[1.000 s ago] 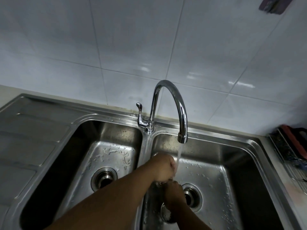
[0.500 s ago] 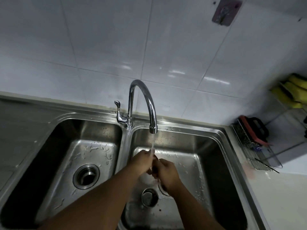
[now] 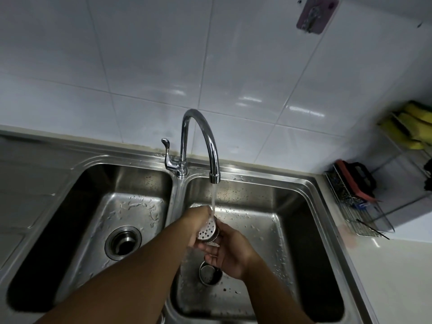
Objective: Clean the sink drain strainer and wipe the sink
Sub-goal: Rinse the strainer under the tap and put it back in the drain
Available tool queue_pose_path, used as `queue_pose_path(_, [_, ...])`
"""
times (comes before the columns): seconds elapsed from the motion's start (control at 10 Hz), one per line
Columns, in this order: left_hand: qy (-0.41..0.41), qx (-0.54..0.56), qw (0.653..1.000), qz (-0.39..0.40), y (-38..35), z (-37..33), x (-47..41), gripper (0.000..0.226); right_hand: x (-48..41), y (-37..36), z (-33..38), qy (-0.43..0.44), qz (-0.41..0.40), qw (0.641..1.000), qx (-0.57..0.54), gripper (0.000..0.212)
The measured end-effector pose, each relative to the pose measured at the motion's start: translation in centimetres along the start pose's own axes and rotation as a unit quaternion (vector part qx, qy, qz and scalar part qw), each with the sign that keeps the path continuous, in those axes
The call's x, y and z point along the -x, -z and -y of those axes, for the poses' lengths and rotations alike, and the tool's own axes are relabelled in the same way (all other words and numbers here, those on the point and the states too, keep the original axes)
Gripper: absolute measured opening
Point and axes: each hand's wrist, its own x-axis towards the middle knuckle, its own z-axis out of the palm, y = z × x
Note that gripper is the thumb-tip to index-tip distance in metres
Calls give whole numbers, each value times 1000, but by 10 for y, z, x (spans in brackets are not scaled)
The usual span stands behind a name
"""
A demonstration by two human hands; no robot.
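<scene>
Strainer [image 3: 207, 232] between left hand [image 3: 198, 219] and right hand [image 3: 230, 251]

Silver strainer [image 3: 208, 231] dotted with holes, grey steel sink [image 3: 268, 181], white wall tiles [image 3: 140, 66].

1. The scene is seen from a single head-worn, wide-angle camera, aimed forward and down.
2. The double sink [image 3: 268, 177] is viewed from close above, the tiled wall [image 3: 140, 66] being faced beyond it.
</scene>
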Motion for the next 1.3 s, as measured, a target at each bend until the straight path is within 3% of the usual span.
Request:
queue_pose_path(0.2, [-5, -27, 999, 29, 1, -1, 0, 23, -4, 5, 4, 49, -59, 996, 45, 35])
queue_pose_path(0.3, [-12, -51, 998, 27, 3, -1, 0, 31, -8, 3, 4, 57, -83, 993, 63, 33])
queue_pose_path(0.4, [-64, -67, 996, -2, 5, -3, -1, 27, -13, 2, 4, 77, -85, 993, 9, 27])
queue_pose_path(0.6, [-175, -123, 975, -54, 0, -3, -3, 36, -16, 9, 8, 54, -15, 998, 0, 27])
queue_pose_path(0.8, [-165, -133, 977, -24, -4, 2, -15, 36, -13, 28, 12, 35, 35, 996, 77, 45])
queue_pose_path(0.9, [-147, -169, 975, -4, -4, 6, -20, 36, -18, 31, 15, 23, 24, 981, 189, 48])
queue_pose_path(1.0, [-142, -185, 972, -7, -1, 7, -26, 32, -29, 30, 16, 50, -28, 950, 306, 49])
queue_pose_path(1.1, [-132, -178, 974, -37, 0, 7, -35, 37, -52, 41, 8, 95, -119, 884, 442, 47])
queue_pose_path(1.2, [-145, -196, 968, -59, 0, 6, -46, 38, -78, 56, -13, 84, -201, 807, 549, 52])
queue_pose_path(1.3, [-147, -189, 968, -75, 0, 8, -54, 38, -97, 63, -36, 73, -231, 773, 587, 54])
